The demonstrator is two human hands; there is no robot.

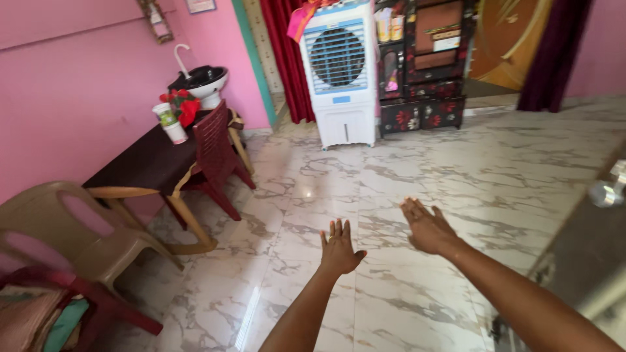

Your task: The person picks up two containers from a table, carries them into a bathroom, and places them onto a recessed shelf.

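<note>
Hands, left (340, 248) and right (427, 227), spread open, empty, above glossy veined marble floor (456, 169).

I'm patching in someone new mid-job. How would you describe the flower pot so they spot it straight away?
Start at the pink wall on the left and find the dark table standing against it. At the table's far end, in front of the wash basin, stands the flower pot. It is a small white pot with red flowers, the only thing on the tabletop.
</note>
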